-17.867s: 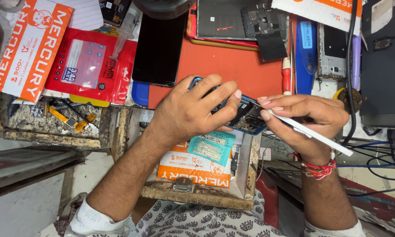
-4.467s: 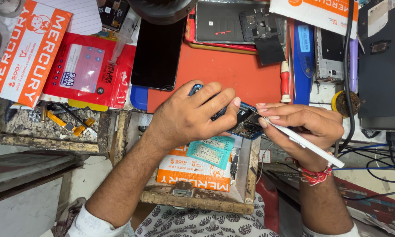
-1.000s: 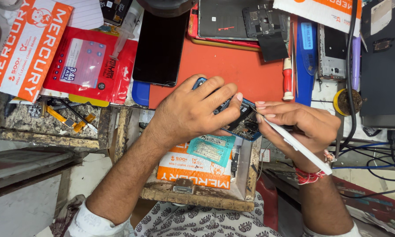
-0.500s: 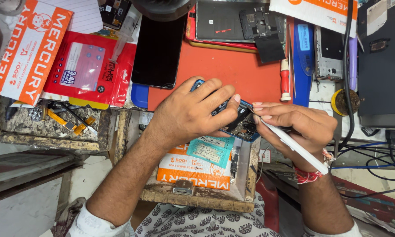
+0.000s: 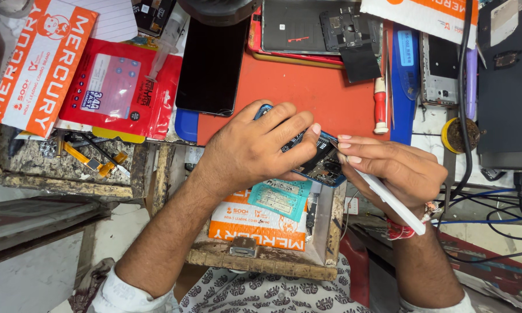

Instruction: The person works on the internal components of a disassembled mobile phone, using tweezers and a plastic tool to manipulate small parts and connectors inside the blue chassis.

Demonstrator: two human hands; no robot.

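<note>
Open drawer [image 5: 330,243] nearest, holding an orange-and-white packet [image 5: 255,226]; above it, left hand [image 5: 255,150] palm down, fingers clamped over an opened phone [image 5: 322,165] at the edge of the orange mat [image 5: 307,93], its long axis running from upper left to lower right; right hand [image 5: 388,171] just right of it, pinching a white tool [image 5: 391,200] pen-fashion, tip touching the phone's exposed end; farther off, a black phone [image 5: 212,66] lies flat
</note>
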